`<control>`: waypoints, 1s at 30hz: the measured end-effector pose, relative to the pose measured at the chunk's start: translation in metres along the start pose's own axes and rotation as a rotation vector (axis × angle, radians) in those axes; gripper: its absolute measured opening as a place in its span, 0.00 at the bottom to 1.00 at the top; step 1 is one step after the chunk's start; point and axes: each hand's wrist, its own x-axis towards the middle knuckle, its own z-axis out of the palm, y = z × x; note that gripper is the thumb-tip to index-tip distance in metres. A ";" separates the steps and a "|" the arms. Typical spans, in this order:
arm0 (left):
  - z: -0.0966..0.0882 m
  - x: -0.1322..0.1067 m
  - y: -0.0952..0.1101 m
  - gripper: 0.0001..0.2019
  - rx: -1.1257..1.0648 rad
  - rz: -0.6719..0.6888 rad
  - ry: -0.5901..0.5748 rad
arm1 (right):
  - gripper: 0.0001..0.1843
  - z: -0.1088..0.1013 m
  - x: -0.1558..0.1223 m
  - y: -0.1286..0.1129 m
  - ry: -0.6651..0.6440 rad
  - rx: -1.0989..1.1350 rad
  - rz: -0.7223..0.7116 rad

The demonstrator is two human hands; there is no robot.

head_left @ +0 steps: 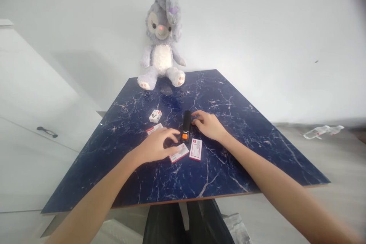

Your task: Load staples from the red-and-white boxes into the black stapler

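Black stapler with orange end cap [186,126] lies flat mid-tabletop on the dark blue marble-pattern table [246,148], long axis running toward the far edge, orange end toward the near edge. It sits between the two hands.

Left to right:
- White cabinet with a dark handle [47,132] off the table's left edge.
- Small white-and-red staple box [155,116] standing alone, toward the far-left of the stapler, well apart from both hands.
- Second white-and-red box [154,128] flat, just beyond the left hand, partly hidden by the knuckles.
- Left hand [157,145] palm down on the tabletop, fingers curled, index tip reaching the stapler's orange end; touching or just short, can't tell. Not closed around anything visible.
- Third flat box [179,153] under/just beside the left hand's near side, fingers over its edge.
- Fourth flat box with red border [196,149] just right of that, near side of the stapler, clear of both hands.
- Right hand [208,125] palm down, fingers loosely bent, fingertips against the stapler's right side near its far half. Resting contact, no full grasp.
- Clear plastic bottle [323,132] lying on the floor, off the right edge.

Grey-and-white plush rabbit [162,42] sits at the far edge against the white wall, nothing between it and the stapler.
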 end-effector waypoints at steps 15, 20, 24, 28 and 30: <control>-0.030 -0.011 -0.009 0.24 0.114 -0.133 -0.149 | 0.22 -0.049 -0.040 -0.034 -0.516 -0.124 -0.332; -0.020 -0.003 -0.007 0.21 0.140 0.055 -0.049 | 0.14 -0.046 -0.048 -0.041 -0.492 -0.178 -0.355; -0.017 0.002 -0.012 0.16 0.137 0.074 -0.050 | 0.11 -0.065 -0.045 -0.045 -0.516 -0.013 -0.357; -0.015 0.003 -0.017 0.22 0.217 0.058 0.035 | 0.14 -0.057 -0.036 -0.059 -0.251 0.073 -0.454; -0.019 0.001 -0.020 0.21 0.214 0.081 0.020 | 0.13 -0.040 -0.029 -0.065 -0.079 0.015 -0.503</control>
